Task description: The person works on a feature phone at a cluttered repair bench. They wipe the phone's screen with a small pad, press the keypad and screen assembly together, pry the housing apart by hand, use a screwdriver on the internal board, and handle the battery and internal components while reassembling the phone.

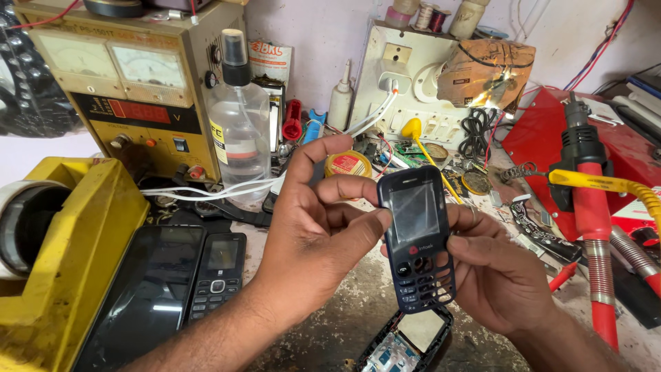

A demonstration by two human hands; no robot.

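Cluttered repair bench [358, 317] carries one yellow power supply [131, 83], one yellow tape dispenser [62, 262], one clear spray bottle [239, 117], one red hot-air gun [589, 207] and two phones [186, 282] lying flat. Both hands hold one dark blue phone front cover [416, 238] upright: left hand [310, 241] pinches its upper edges, right hand [499, 272] grips its lower right side. One opened phone body [406, 341] lies below.

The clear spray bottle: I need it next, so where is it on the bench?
In the head view, the clear spray bottle stands left of centre at the back, just right of the yellow power supply, behind the left hand.
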